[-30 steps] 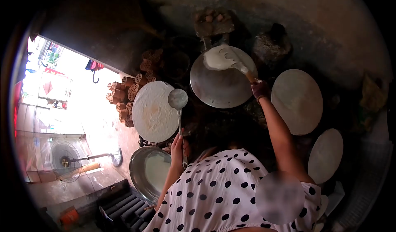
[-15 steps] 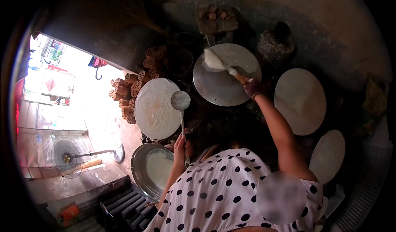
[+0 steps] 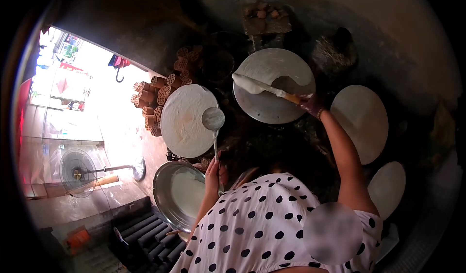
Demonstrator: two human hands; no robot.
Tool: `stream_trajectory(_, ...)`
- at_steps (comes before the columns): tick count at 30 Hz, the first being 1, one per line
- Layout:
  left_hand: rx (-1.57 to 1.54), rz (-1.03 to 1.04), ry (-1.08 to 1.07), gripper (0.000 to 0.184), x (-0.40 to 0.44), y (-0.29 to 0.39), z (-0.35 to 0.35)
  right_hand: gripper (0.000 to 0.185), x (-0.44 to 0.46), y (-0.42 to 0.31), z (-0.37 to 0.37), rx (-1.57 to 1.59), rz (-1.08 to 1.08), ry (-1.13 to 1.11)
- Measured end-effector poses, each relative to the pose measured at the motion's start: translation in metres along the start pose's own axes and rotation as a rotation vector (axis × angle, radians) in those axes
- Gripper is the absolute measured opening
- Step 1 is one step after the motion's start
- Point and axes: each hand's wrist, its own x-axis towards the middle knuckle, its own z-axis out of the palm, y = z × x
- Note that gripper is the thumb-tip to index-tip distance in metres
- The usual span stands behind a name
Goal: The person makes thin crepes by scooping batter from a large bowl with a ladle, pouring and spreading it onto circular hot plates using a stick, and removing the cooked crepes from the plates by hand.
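Note:
My left hand [image 3: 215,174] is closed round the handle of a metal ladle [image 3: 213,119], whose bowl is over the right edge of a white-coated round plate [image 3: 187,127]. Below it, a steel basin [image 3: 164,195] holds white batter [image 3: 188,191]. My right hand [image 3: 310,104], in a dark glove, grips the wooden handle of a batter-coated spreader [image 3: 257,84]. The spreader lies across a round griddle [image 3: 267,112]. White batter covers the griddle's upper part in a curved band, with a bare grey patch beside the blade.
Two pale round plates [image 3: 361,122] [image 3: 387,190] are on the right. Perforated clay-coloured cylinders [image 3: 158,93] are stacked at left, and black cylinders [image 3: 150,234] lie below the basin. A fan [image 3: 77,173] is at far left. A brick-topped stand [image 3: 266,25] is behind the griddle.
My right hand has swung the spreader round over the griddle, and the batter now covers a wider curved area. My left hand still holds the ladle in nearly the same place.

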Motion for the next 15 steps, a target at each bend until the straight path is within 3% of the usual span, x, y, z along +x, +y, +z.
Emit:
stream_trajectory(4, 0.058, -0.014, 0.044, 0.042, -0.008, -0.001, 0.002, 0.041, 0.051, 0.051, 0.001, 0.069, 0.417, 0.049)
stream_trajectory(6, 0.034, -0.034, 0.054, 0.042, -0.007, -0.004, -0.001, 0.042, 0.057, 0.032, 0.012, -0.309, 0.35, 0.142)
stream_trajectory(7, 0.009, -0.052, 0.052, 0.042, -0.006, -0.005, -0.001, 0.036, 0.026, -0.028, -0.011, -0.408, 0.289, -0.003)
stream_trajectory(8, 0.001, -0.049, 0.055, 0.042, -0.007, -0.007, 0.0, 0.036, 0.023, -0.018, -0.007, -0.414, 0.283, -0.007)
stream_trajectory(11, 0.036, 0.006, 0.055, 0.041, -0.01, -0.011, 0.005, 0.04, 0.033, 0.072, -0.005, 0.257, -0.104, -0.151)
stream_trajectory(12, 0.017, -0.012, 0.078, 0.041, -0.013, -0.011, 0.007, 0.037, 0.034, 0.069, -0.017, 0.057, -0.141, -0.083)
stream_trajectory(14, 0.004, -0.037, 0.114, 0.04, -0.019, -0.014, 0.006, 0.032, 0.038, 0.003, -0.039, -0.132, 0.389, -0.074)
stream_trajectory(15, 0.001, -0.055, 0.132, 0.04, -0.019, -0.015, 0.005, 0.032, 0.047, 0.004, -0.03, -0.127, 0.392, -0.083)
